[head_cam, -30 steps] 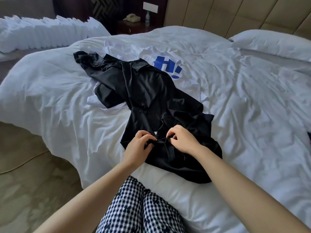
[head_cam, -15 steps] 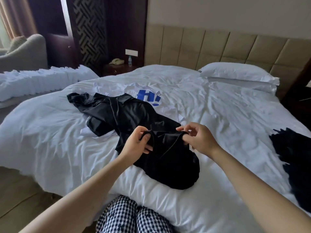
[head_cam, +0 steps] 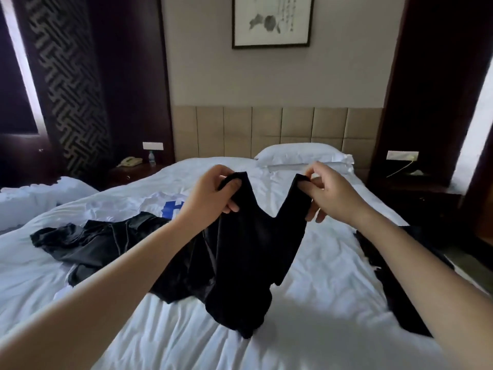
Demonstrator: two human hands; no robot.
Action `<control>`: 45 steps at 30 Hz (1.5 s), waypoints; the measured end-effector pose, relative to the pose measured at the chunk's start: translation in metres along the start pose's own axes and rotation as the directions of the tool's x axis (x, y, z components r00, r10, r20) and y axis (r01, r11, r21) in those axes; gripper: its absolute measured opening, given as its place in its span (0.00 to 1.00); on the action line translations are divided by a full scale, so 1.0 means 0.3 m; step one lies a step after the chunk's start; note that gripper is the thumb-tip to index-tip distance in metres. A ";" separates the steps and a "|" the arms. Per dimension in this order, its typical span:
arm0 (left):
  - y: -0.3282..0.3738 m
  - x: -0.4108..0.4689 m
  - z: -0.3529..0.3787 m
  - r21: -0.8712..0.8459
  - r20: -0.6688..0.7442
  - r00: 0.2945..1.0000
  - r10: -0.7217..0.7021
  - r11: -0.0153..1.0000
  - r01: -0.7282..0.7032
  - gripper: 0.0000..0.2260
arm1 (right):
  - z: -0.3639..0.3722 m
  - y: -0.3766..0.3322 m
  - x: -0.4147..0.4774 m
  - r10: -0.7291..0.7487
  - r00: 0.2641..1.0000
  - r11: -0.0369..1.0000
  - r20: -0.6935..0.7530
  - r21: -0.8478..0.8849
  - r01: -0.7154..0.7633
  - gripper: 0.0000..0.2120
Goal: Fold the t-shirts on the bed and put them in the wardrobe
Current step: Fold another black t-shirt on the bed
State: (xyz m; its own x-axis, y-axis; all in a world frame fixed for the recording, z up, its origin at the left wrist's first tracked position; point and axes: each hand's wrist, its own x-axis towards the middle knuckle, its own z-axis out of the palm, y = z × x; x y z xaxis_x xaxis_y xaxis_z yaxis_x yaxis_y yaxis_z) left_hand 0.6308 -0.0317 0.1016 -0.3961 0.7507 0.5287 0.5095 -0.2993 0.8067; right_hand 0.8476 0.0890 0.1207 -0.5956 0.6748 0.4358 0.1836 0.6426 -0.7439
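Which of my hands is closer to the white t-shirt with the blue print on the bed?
Left. Your left hand, gripping one shoulder of the black top, hangs just right of the white t-shirt; your right hand pinches the other shoulder, farther right.

black t-shirt: hanging above the bed, top corners spreading apart, hem drooping to the sheet | second black t-shirt: lying crumpled, left | white blue-printed t-shirt: lying behind, partly covered | dark garment: lying at the right edge
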 end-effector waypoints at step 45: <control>-0.405 0.116 0.206 0.653 -0.023 0.996 -0.087 0.753 0.080 0.08 | -0.046 0.478 0.023 0.210 0.930 0.883 -0.301 -0.351 -0.313 0.07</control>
State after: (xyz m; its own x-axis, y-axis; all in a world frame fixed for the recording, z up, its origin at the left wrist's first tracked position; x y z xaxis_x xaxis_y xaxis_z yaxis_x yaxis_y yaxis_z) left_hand 0.6023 0.0672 0.0058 -0.4560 0.7603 0.4626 0.8507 0.2197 0.4776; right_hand 0.8805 0.1908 0.0240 -0.2800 0.8718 0.4020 0.6225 0.4836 -0.6153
